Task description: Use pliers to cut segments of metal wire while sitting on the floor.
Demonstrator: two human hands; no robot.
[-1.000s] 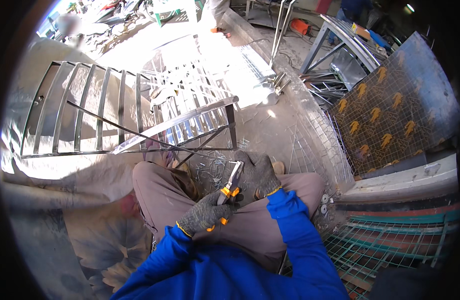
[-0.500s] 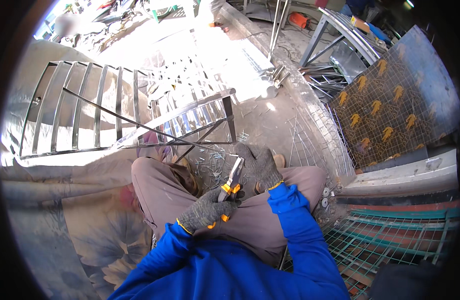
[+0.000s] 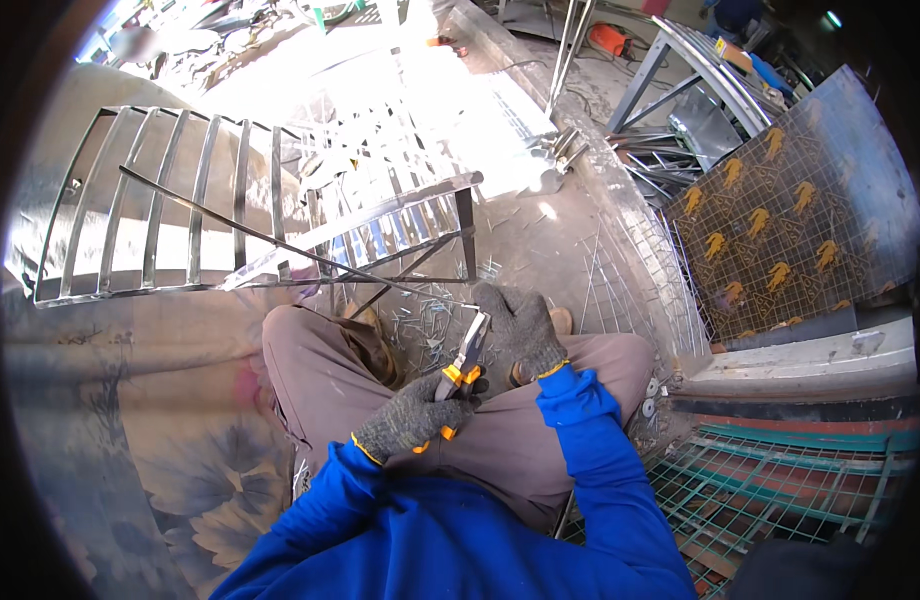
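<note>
In front of my lap, my left hand (image 3: pixel 412 418), in a grey knit glove with a yellow cuff, is closed round a pair of pliers (image 3: pixel 470 348). The pliers have bright metal jaws and yellow-and-dark handles, and they point up and slightly right. My right hand (image 3: pixel 525 328), gloved the same way, is closed just right of the jaws. Its fingers curl over, hiding whatever they may hold. A small, pale, thin end shows at the jaw tips; I cannot tell what it belongs to. Below and beyond lie several short metal pieces (image 3: pixel 430 325) on the ground.
A slatted metal frame (image 3: pixel 195 200) stands ahead on the left, with a long dark bar (image 3: pixel 200 208) slanting across it. Patterned sheet (image 3: pixel 770 225) and wire mesh lean at right. Green mesh panels (image 3: pixel 780 475) lie near right; a metal table (image 3: pixel 695 75) stands far right.
The view has shifted slightly, so the surroundings sit a little differently. Both hands and the pliers keep nearly the same pose.
</note>
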